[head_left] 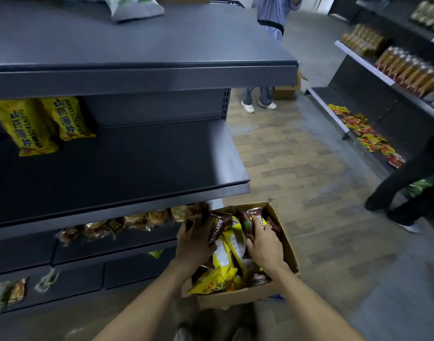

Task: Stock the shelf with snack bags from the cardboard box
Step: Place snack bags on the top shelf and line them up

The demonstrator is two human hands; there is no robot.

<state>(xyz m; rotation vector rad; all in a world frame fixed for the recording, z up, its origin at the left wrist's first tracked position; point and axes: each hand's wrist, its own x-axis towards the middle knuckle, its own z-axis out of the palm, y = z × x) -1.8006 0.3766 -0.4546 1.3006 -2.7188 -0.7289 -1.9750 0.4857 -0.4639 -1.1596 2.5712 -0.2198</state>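
Reaching into the cardboard box [288, 252] on the floor, my left hand [195, 238] gripped a glossy brown snack bag [217, 226] and my right hand [264, 244] clutched another brown bag [256, 221] above crinkly yellow bags [217, 276], beside the dark metal shelf [137, 163].

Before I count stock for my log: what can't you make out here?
Head view only:
- Cardboard box depth: top bags and both hands cover what lies beneath.
- Left hand grips a brown bag; its label is blurred.
- Lower shelf packets: blurred, overhung by the middle shelf.
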